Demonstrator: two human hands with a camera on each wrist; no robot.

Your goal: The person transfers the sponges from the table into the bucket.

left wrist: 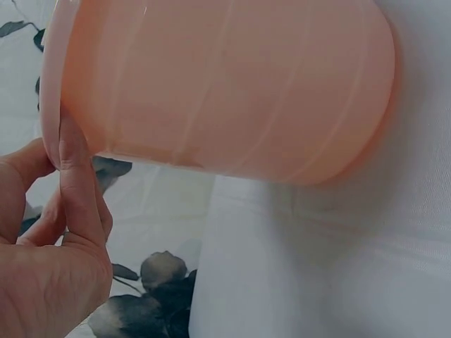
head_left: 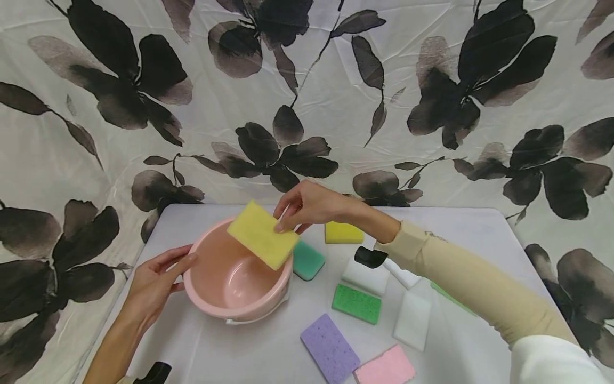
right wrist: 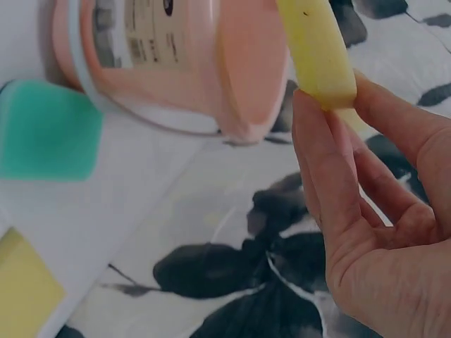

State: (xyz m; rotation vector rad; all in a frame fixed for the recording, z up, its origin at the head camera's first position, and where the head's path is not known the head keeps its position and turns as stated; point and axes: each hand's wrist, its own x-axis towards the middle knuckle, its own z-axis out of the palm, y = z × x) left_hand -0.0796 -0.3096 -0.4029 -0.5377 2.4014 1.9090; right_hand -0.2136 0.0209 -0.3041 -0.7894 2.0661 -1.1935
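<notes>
Yellow sponge (head_left: 263,234) first: from the head view, I see the right hand (head_left: 312,204) pinching its edge between thumb and fingers, above the one-o'clock side of the pink bucket (head_left: 208,274). The left hand (head_left: 155,272) grips the rim near nine o'clock. I can see the bucket's glossy inner floor. The right arm (head_left: 460,272) enters from four o'clock, the left arm (head_left: 112,346) from eight.

On the left wrist view, I get thumb and fingers pinching the rim at nine o'clock.

My right wrist view shows the sponge's end pinched at two o'clock; a teal sponge (right wrist: 51,130) lies on the tabletop (right wrist: 137,176) at nine.
</notes>
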